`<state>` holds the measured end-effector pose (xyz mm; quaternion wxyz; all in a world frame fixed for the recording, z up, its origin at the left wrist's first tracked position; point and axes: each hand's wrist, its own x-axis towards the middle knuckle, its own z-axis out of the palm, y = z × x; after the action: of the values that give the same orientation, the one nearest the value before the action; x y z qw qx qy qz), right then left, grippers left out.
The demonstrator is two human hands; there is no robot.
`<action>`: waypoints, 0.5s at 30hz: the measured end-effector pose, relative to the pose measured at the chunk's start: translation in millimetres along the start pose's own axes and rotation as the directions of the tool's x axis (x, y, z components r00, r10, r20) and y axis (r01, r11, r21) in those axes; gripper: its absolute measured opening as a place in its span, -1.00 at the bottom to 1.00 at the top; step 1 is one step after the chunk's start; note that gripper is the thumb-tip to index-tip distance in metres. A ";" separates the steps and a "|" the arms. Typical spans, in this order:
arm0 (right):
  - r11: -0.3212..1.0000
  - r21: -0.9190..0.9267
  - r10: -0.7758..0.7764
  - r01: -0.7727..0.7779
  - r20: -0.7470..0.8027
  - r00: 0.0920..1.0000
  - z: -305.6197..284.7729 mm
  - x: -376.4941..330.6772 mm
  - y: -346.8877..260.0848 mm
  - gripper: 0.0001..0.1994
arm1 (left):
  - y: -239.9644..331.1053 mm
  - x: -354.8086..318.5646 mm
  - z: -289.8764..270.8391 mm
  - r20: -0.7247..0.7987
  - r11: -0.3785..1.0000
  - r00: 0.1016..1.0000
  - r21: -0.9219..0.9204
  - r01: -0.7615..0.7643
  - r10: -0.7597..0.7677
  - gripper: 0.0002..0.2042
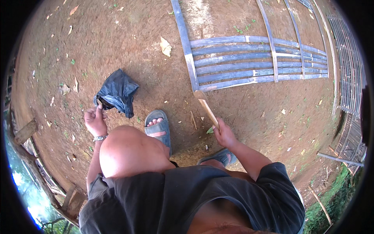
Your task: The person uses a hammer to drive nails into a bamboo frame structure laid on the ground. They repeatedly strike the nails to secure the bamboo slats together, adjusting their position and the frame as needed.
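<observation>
My right hand grips the wooden handle of a tool whose head rests against the near corner of a bamboo slat panel lying on the dirt. My left hand is raised palm up with the fingers loosely curled, holding nothing, just below a crumpled black plastic bag on the ground. A metal bracelet sits on that wrist. My bent knee and sandalled left foot fill the space between the hands.
Bare brown dirt ground with scattered dry leaves stretches ahead. More bamboo panels lie at the right. Wooden stakes and planks stand at the left edge. Grass shows at the lower right.
</observation>
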<state>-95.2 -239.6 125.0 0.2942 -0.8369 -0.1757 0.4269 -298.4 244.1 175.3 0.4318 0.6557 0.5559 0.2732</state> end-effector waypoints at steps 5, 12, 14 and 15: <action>0.997 0.036 0.060 -0.061 0.022 0.998 -1.8 13.2 -10.0 -0.52 | 74.4 36.1 40.5 0.160 0.970 0.961 0.061 -0.237 0.224 -0.79; 1.000 0.005 -0.014 0.014 -0.055 0.998 4.1 19.7 -8.2 -0.50 | 141.7 35.8 177.0 0.667 0.935 0.726 0.126 -0.332 0.168 -0.79; 1.000 0.026 0.013 -0.013 -0.026 1.000 0.3 19.0 -15.4 -0.50 | 126.1 35.4 210.0 0.778 0.943 0.607 0.058 -0.328 0.163 -0.79; 1.000 0.029 -0.004 0.005 -0.046 0.999 -0.4 18.3 -14.6 -0.50 | 116.9 33.6 225.0 0.829 0.952 0.531 -0.010 -0.306 0.179 -0.79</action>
<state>-84.9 -218.5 123.4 0.3114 -0.8417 -0.1644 0.4093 -44.3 216.3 165.4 0.5519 0.8053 0.2120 -0.0440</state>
